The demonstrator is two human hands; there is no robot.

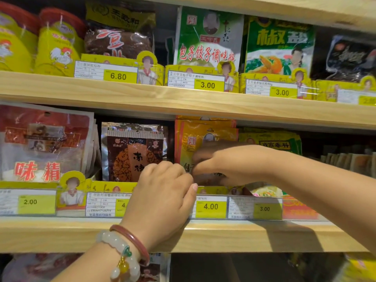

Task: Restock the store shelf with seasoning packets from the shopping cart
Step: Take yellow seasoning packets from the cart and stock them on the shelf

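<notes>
Reaching up to the middle shelf (183, 235), both hands meet at a stack of orange seasoning packets (205, 135) standing behind the 4.00 price tag (210, 207). The right hand (230, 161) is blurry, but its fingers seem to pinch the front packet low down. The left hand (162, 190), with two bracelets (126, 247) on its wrist, has its fingers bent at the packet's left edge; I cannot tell if it grips. A dark brown packet (132, 151) stands just beside.

You are standing in a grocery shop, facing wooden shelves (183, 98) stocked with rows of seasoning packets (205, 37). Yellow price tags (210, 207) reading 6.80, 3.00 and 4.00, with barcodes, line each shelf edge.
</notes>
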